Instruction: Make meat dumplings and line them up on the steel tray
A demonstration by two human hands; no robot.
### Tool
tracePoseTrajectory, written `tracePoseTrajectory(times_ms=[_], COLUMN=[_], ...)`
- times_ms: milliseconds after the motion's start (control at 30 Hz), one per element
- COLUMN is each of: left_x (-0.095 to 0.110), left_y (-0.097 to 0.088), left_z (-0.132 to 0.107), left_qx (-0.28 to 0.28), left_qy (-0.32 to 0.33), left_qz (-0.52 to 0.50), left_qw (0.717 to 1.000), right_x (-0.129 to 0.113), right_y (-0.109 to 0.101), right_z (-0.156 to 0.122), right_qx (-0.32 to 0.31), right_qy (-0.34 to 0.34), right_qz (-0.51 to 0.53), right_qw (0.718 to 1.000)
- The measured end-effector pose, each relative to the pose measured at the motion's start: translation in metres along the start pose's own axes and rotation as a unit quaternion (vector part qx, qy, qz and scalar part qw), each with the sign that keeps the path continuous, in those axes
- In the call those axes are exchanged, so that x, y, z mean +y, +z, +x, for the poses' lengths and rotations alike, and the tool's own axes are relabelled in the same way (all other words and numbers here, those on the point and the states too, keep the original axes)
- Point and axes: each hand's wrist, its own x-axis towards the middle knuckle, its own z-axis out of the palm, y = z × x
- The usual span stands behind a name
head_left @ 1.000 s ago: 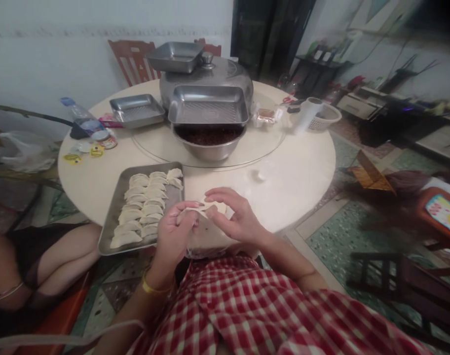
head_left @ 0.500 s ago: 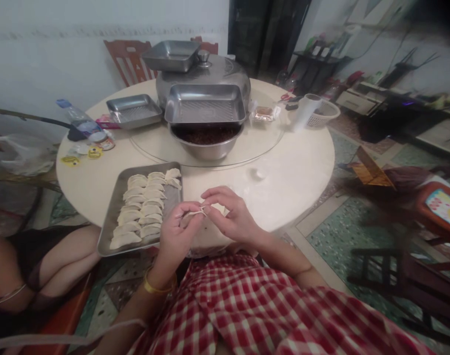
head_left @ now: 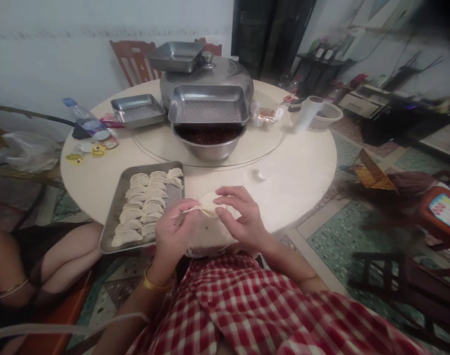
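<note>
My left hand is closed, its thumb and fingers pinching a folded dumpling by its left part. My right hand is at the dumpling's right end, its fingers apart from the thumb; whether the thumb tip touches the dough I cannot tell. Just behind the dumpling shows a pale round dumpling wrapper, partly hidden by the fingers. To the left, a metal tray holds rows of folded dumplings, and my left hand overlaps its right edge.
A steel bowl of dark filling sits beyond my hands, with a metal tray over its back. A large lidded pan stands behind. A bottle is at left, a basket at right. A seated person's legs are at left.
My right hand has moved slightly right, away from the left, and its finger and thumb have parted. More of the dumpling and the pale wrapper behind it now shows.
</note>
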Motion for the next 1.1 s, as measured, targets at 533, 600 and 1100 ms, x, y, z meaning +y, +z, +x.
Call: tracePoseTrajectory(times_ms=[533,600,1100], left_x=[-0.005,-0.004,-0.009], left_y=[0.009,0.01,0.009], left_z=[0.0,0.0,-0.001], left_qx=[-0.112,-0.115,-0.076], left_qy=[-0.018,-0.02,-0.046], left_qz=[-0.055,-0.057,-0.057], left_qw=[0.992,0.992,0.994], right_x=[0.007,0.006,0.007], right_y=[0.005,0.005,0.001], right_z=[-0.002,-0.002,-0.004], right_qx=[-0.021,-0.031,-0.052], right_qy=[0.039,0.047,0.05], right_qz=[-0.017,0.006,-0.016], right_qw=[0.999,0.998,0.997])
